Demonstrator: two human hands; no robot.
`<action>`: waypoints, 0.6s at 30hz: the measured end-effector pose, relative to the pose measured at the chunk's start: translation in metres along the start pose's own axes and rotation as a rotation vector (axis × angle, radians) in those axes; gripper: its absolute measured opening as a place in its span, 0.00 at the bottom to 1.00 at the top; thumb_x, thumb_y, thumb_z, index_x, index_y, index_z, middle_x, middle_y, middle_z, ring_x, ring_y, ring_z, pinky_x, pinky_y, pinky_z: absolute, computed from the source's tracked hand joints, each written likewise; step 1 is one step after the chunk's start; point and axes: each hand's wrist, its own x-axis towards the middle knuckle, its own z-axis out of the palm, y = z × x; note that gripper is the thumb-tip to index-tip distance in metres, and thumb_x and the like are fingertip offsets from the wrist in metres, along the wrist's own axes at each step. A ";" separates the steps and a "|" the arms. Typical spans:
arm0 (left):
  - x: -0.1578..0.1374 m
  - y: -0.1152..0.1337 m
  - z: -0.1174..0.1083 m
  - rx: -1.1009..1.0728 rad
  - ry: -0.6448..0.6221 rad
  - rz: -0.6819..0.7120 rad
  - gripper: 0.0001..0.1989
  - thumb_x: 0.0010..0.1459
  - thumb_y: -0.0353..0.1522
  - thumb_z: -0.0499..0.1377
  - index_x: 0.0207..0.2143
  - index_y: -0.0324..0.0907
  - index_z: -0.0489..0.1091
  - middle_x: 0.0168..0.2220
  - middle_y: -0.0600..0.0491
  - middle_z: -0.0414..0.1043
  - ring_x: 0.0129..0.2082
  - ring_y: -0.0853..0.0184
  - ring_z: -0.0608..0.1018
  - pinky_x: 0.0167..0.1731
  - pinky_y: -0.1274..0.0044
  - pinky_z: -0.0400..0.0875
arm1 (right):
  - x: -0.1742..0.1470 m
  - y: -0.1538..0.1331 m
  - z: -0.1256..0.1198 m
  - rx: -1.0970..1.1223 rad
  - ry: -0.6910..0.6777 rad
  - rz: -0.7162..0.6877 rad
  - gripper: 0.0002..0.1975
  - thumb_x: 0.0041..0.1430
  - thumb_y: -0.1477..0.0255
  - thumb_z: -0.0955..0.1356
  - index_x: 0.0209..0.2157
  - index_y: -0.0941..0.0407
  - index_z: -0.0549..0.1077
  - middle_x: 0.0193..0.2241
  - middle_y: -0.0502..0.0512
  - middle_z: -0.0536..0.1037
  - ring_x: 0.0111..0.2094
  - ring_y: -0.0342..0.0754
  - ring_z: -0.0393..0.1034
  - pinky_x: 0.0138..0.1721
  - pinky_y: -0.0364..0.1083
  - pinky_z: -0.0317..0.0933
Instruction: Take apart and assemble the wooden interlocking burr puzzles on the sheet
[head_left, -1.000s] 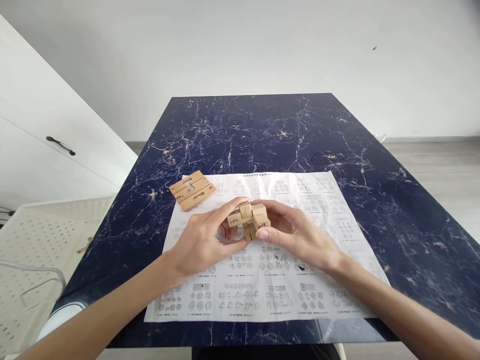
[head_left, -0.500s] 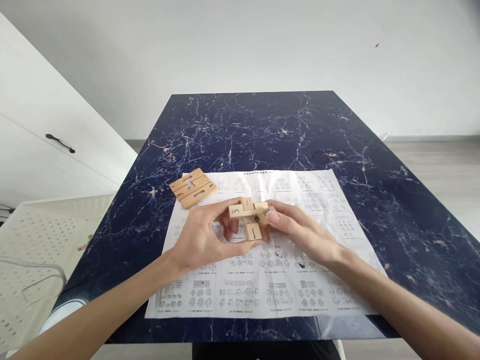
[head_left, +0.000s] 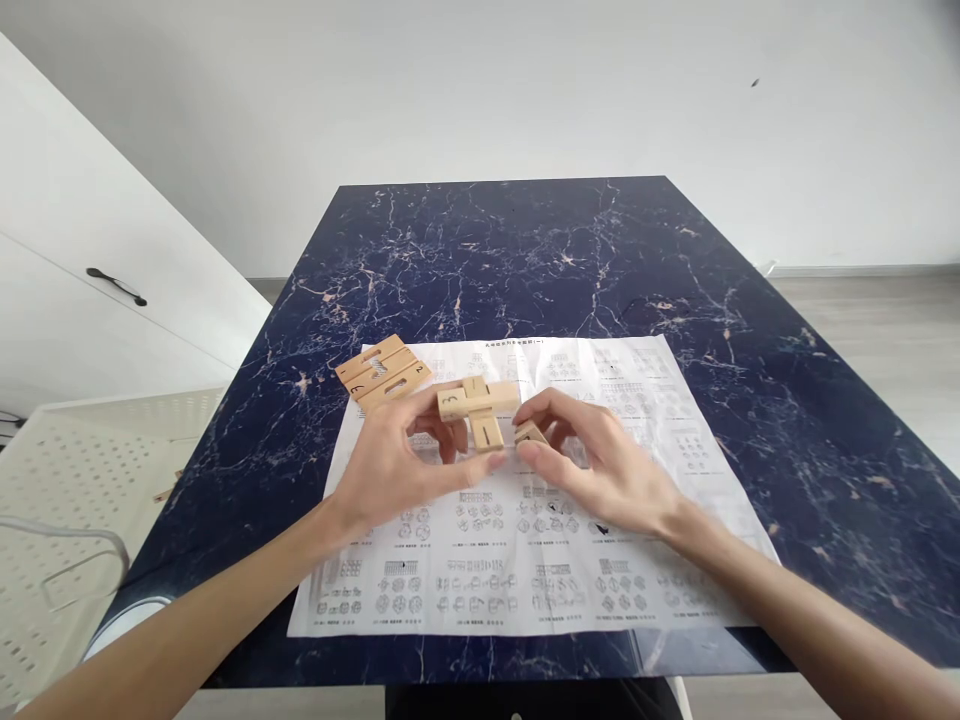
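Observation:
My left hand (head_left: 397, 450) is closed on a group of interlocked wooden puzzle pieces (head_left: 480, 402), held above the printed sheet. The pale pieces cross one another; a "3" and a "1" mark two of their ends. Just to the right, my right hand (head_left: 592, 455) pinches one separate wooden puzzle piece (head_left: 531, 434) between thumb and fingers, apart from the group. Most of that piece is hidden by the fingers. Beyond my left hand lies a flat slotted wooden puzzle (head_left: 382, 370) with numbers, partly over the sheet's far left corner.
A creased white instruction sheet (head_left: 480, 545) with rows of small diagrams lies on the dark blue marbled table (head_left: 465, 265). At the left are a cream perforated rack (head_left: 56, 470) and a white cabinet (head_left: 82, 220) with a black handle. A white wall stands behind.
My right hand has drawn one piece away from the crossed group, toward the right and slightly nearer to me. The group in my left hand has shifted left and a little up.

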 end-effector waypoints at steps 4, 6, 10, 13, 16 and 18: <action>0.002 -0.004 -0.005 -0.089 0.004 -0.048 0.16 0.60 0.42 0.71 0.44 0.43 0.79 0.35 0.53 0.81 0.29 0.69 0.79 0.29 0.78 0.82 | 0.004 0.010 0.006 -0.396 0.240 -0.215 0.14 0.63 0.60 0.72 0.45 0.53 0.73 0.40 0.61 0.78 0.43 0.59 0.71 0.44 0.59 0.67; 0.002 -0.004 -0.005 -0.091 -0.012 -0.049 0.16 0.61 0.43 0.71 0.46 0.43 0.79 0.36 0.53 0.81 0.29 0.69 0.79 0.30 0.77 0.82 | 0.006 0.016 0.008 -0.507 0.264 -0.236 0.13 0.62 0.61 0.73 0.44 0.53 0.74 0.43 0.64 0.77 0.47 0.63 0.70 0.48 0.62 0.67; -0.001 -0.002 0.000 -0.007 -0.004 0.002 0.23 0.57 0.41 0.74 0.52 0.43 0.77 0.37 0.53 0.81 0.30 0.68 0.81 0.30 0.76 0.83 | 0.005 0.016 0.005 -0.398 0.294 -0.245 0.14 0.67 0.56 0.71 0.45 0.52 0.76 0.50 0.65 0.76 0.53 0.65 0.68 0.54 0.65 0.65; -0.005 -0.002 0.004 0.092 -0.011 0.071 0.27 0.54 0.39 0.75 0.54 0.43 0.75 0.38 0.53 0.82 0.27 0.69 0.80 0.31 0.75 0.83 | 0.001 0.007 0.001 -0.043 0.150 -0.187 0.19 0.78 0.54 0.60 0.51 0.52 0.75 0.46 0.61 0.79 0.46 0.57 0.73 0.49 0.58 0.68; -0.009 -0.006 0.008 0.231 -0.013 0.171 0.30 0.54 0.39 0.76 0.57 0.44 0.73 0.39 0.54 0.83 0.29 0.67 0.82 0.35 0.73 0.83 | -0.002 -0.001 0.003 0.166 -0.021 -0.074 0.22 0.78 0.51 0.61 0.49 0.53 0.75 0.34 0.54 0.79 0.34 0.50 0.73 0.37 0.50 0.67; -0.012 -0.011 0.010 0.291 -0.010 0.230 0.32 0.54 0.39 0.76 0.59 0.45 0.71 0.43 0.52 0.84 0.34 0.64 0.85 0.37 0.72 0.84 | -0.002 -0.002 0.006 0.217 -0.069 -0.034 0.20 0.76 0.50 0.64 0.45 0.53 0.74 0.30 0.51 0.77 0.30 0.47 0.70 0.32 0.48 0.64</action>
